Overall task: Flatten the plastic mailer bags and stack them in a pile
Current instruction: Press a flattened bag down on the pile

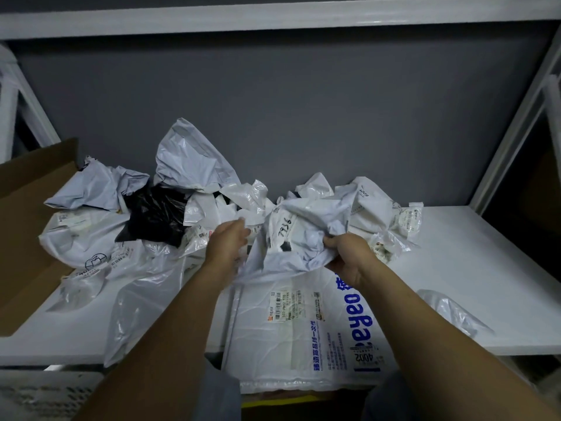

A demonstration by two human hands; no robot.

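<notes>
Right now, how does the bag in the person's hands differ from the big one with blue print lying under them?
The held bag is crumpled, gripped by the left hand and right hand; the blue-printed bag lies flattened on the shelf. The held bag bears handwritten digits; the blue-printed bag, blue lettering. Both are white plastic mailers.

Probably a stockroom (white shelving (470, 253), mailers (194, 165)).

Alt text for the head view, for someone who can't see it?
The left hand and right hand grip a crumpled white mailer over a flattened blue-printed mailer on a white shelf. More crumpled bags lie behind; a cardboard box stands left.
</notes>
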